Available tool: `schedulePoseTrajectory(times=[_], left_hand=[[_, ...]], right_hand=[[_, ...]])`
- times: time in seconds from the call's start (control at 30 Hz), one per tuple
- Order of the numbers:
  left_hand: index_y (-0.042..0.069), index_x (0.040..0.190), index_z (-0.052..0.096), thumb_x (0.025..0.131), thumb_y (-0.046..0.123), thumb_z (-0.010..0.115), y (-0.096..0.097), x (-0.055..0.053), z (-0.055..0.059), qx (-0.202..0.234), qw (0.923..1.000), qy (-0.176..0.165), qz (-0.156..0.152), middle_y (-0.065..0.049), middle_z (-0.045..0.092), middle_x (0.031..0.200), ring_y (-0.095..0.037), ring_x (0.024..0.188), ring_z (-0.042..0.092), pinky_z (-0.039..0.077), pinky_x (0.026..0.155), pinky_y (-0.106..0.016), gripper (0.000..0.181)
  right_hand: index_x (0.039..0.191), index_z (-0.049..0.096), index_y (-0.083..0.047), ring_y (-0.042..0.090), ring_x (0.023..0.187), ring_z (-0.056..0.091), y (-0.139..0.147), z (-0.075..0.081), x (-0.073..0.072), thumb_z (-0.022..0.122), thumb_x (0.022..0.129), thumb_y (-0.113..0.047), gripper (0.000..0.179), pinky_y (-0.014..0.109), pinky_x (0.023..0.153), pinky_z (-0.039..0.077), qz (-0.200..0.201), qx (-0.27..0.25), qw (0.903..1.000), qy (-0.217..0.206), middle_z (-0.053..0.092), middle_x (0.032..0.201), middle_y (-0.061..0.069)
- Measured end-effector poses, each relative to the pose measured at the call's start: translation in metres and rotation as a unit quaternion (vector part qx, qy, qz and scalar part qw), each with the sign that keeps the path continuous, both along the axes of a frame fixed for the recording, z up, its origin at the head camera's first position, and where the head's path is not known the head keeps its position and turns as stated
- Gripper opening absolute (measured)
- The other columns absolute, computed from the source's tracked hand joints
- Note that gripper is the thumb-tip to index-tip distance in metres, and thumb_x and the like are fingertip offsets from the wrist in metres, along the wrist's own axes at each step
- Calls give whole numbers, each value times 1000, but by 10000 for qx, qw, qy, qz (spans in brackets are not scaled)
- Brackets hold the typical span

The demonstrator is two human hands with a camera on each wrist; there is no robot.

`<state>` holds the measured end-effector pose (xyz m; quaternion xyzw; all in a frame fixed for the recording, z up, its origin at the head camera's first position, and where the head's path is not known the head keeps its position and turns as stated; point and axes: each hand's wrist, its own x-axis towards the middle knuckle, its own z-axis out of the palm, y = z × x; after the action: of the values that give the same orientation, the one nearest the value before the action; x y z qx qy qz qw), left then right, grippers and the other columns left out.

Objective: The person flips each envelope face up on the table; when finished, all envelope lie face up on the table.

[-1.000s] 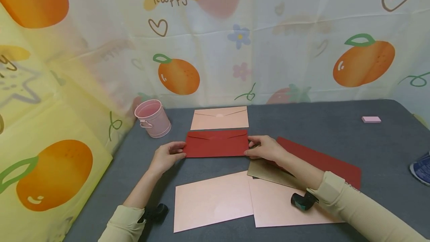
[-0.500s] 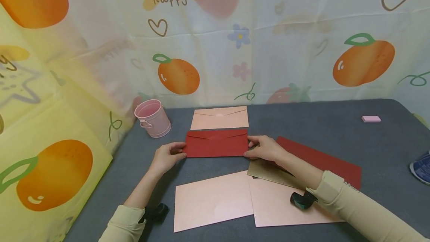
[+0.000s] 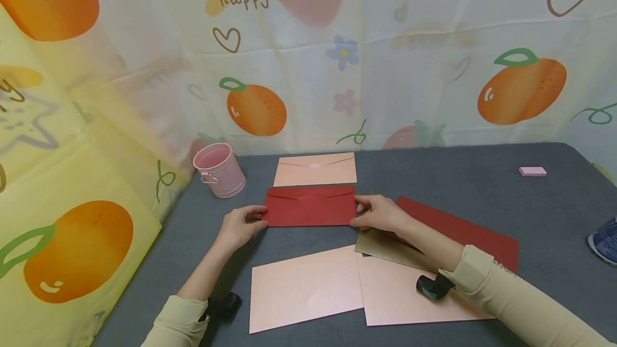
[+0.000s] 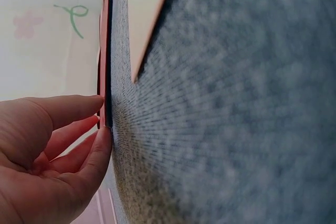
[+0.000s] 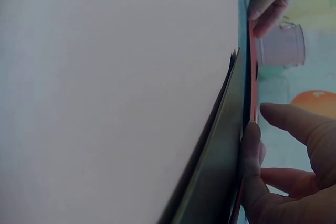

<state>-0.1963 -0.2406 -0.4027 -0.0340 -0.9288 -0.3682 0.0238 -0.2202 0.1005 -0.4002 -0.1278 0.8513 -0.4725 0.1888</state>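
The red envelope [image 3: 310, 208] is seen from the head in the middle of the table [image 3: 458, 173], flap side up, just in front of a peach envelope [image 3: 315, 173]. Its left edge is held by the left hand [image 3: 238, 226] and its right edge by the right hand [image 3: 383, 212], both with a small pinch. If one side were pushed more than the other, the row could be made crooked. If it were pushed too far back, the peach envelope could be bumped or covered. A gold envelope [image 3: 395, 250] and another red envelope [image 3: 463, 229] lie under or near the right arm, so they could be dragged by the sleeve [image 3: 474, 269].

From the left wrist, the edge is seen pinched between thumb and fingers. It is held low, but whether the table is touched all along cannot be told. If it were squeezed too hard, the paper could be bent.

From the right wrist, the thumb is seen pressed on the near edge. Whether the paper is touched by the pointing finger cannot be told. If that grip is loose, the corner could be let slip.
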Motion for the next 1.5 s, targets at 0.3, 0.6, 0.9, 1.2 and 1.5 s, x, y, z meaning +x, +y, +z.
schedulePoseTrajectory(times=[0.3,0.6,0.9,1.2,1.5], left_hand=[[-2,119,67,84,6,74,0,0,0,-54,9999,-7,-113,-17,70,106,-30,100,67,54,83,-40,36],[-3,126,61,88,11,72,1,10,2,-62,9984,208,-523,-19,65,119,-33,106,64,53,89,-43,42],[6,141,50,88,26,73,16,30,14,-169,9868,315,-1578,-15,55,137,-35,117,58,50,92,-51,61],[12,149,41,84,50,72,35,53,18,-695,9472,-527,-3086,-1,40,151,-18,140,34,32,111,-47,81],[14,155,25,76,63,73,46,78,16,-1292,9100,-1382,-3689,0,15,162,-18,148,11,23,114,-47,105]], right_hand=[[146,36,7,15,74,70,2,3,1,75,84,-16,76,30,79,49,89,26,9999,-41,58,105,8],[143,43,3,15,74,68,6,3,5,72,87,-16,66,32,78,51,-5,-54,9999,139,57,113,11],[138,49,2,17,89,59,9,2,20,73,87,-14,59,30,71,51,470,-32,9882,1454,57,119,13],[134,57,-8,19,100,56,2,3,45,73,88,-26,52,31,82,48,1448,466,9652,2126,55,127,3],[144,47,-9,22,133,43,0,6,73,70,88,-43,69,42,106,38,2852,1385,9199,2307,43,148,5]])
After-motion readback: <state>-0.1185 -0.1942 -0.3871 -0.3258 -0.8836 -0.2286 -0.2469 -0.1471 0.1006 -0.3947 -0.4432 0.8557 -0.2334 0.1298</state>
